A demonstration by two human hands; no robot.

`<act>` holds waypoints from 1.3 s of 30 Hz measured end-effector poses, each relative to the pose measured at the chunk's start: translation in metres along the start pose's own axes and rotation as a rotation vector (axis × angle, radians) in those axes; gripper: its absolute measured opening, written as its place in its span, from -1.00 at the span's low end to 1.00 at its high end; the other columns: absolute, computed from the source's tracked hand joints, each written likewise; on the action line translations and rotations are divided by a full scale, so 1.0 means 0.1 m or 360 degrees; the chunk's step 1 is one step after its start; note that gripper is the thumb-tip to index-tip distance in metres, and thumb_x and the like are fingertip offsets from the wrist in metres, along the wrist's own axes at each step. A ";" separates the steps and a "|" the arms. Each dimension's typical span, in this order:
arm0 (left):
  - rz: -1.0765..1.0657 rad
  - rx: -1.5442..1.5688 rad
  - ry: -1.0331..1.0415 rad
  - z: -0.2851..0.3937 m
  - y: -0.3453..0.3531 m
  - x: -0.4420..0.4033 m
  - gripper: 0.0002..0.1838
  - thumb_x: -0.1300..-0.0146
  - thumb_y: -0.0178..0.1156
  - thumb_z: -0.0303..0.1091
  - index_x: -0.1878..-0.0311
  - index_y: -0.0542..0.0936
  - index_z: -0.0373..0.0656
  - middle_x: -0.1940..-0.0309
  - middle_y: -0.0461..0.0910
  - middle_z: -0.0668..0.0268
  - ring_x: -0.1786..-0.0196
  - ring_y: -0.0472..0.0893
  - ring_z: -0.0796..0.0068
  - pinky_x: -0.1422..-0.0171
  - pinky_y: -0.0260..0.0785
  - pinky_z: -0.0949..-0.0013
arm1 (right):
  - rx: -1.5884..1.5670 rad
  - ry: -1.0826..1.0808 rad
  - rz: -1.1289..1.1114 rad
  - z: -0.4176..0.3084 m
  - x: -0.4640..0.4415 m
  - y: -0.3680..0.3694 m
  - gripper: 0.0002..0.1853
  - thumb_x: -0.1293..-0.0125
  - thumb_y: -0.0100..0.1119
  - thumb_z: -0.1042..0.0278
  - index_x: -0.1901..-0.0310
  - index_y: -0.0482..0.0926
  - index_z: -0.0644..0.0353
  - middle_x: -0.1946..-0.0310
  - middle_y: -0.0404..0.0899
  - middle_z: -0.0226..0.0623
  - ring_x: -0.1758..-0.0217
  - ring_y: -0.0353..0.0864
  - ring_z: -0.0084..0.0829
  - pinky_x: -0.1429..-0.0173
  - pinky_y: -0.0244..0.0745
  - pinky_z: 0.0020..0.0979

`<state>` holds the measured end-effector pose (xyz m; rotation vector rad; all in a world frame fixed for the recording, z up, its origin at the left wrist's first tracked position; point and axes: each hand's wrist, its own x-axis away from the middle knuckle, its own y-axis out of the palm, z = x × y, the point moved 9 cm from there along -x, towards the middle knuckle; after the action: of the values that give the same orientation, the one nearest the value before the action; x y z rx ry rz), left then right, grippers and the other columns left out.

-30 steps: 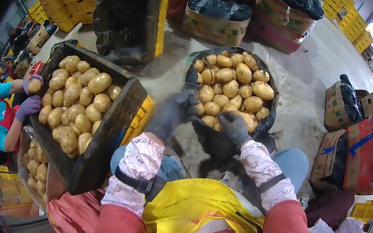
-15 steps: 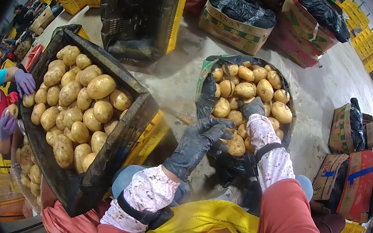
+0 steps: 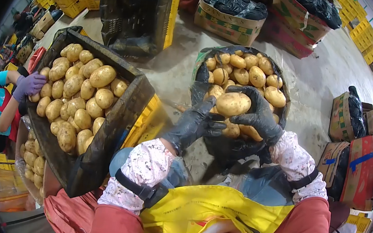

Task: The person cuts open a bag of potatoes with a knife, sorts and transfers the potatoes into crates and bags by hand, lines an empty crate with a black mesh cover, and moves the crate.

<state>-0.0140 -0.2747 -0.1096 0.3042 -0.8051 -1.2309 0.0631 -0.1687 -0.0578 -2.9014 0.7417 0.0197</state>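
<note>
I note the right hand (image 3: 264, 119), lately among the boxed potatoes (image 3: 256, 76), now grips one large potato (image 3: 233, 105), singled out, the left hand (image 3: 192, 124) half-open, seemingly empty beside it.

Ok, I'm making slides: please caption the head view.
Black-gloved right hand holding an oval yellow-brown potato, black-gloved left hand beside it, above a black-plastic-lined box of potatoes.

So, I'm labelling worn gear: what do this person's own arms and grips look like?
The left grip and right grip wear dark gloves. Pale, floral-patterned sleeve covers meet salmon-red sleeves, with a black strap around each cover.
</note>
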 end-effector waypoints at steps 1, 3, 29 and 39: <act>-0.0204 0.0239 -0.0041 -0.03 0.16 0.03 -0.41 -0.37 0.02 -0.04 -0.31 0.24 -0.22 -0.04 0.50 0.16 0.04 0.60 0.33 0.00 0.49 0.32 | 0.0017 -0.0028 -0.0050 -0.10 0.07 0.07 -0.33 0.07 0.46 0.42 -0.13 0.40 0.24 -0.10 0.43 -0.31 -0.17 0.38 -0.46 -0.32 0.25 -0.37; -0.0264 0.0216 0.0077 0.01 0.31 0.09 -0.41 -0.37 0.02 -0.05 -0.31 0.24 -0.23 -0.06 0.48 0.15 -0.01 0.56 0.33 -0.03 0.47 0.32 | 0.0022 -0.0038 -0.0160 -0.19 0.19 0.17 -0.26 0.06 0.46 0.42 -0.22 0.35 0.22 -0.17 0.39 -0.27 -0.25 0.33 -0.41 -0.37 0.20 -0.34; -0.0042 -0.0510 0.0219 0.14 0.12 0.22 -0.43 -0.22 0.24 -0.28 -0.25 0.34 -0.28 -0.10 0.44 0.18 -0.05 0.52 0.43 -0.16 0.39 0.41 | -0.0754 0.0195 0.0056 0.26 0.34 0.27 -0.53 -0.42 -0.05 0.09 -0.12 0.42 0.35 0.12 0.57 -0.27 0.08 0.52 -0.52 0.00 0.46 -0.49; -0.0100 0.1105 0.1349 1.24 -0.73 0.78 -0.41 -0.30 0.13 -0.09 -0.28 0.28 -0.22 -0.14 0.45 0.09 -0.16 0.48 0.22 -0.17 0.47 0.27 | 0.0857 0.0604 0.0479 1.29 0.10 -1.54 -0.63 -0.14 0.15 0.23 -0.01 0.59 0.03 0.14 0.64 -0.17 0.15 0.64 -0.28 0.00 0.50 -0.35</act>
<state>-0.1433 -0.3446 -0.0383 1.3217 -0.4395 -0.7157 0.1481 -0.0213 -0.1649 -2.2811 1.0439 -0.6108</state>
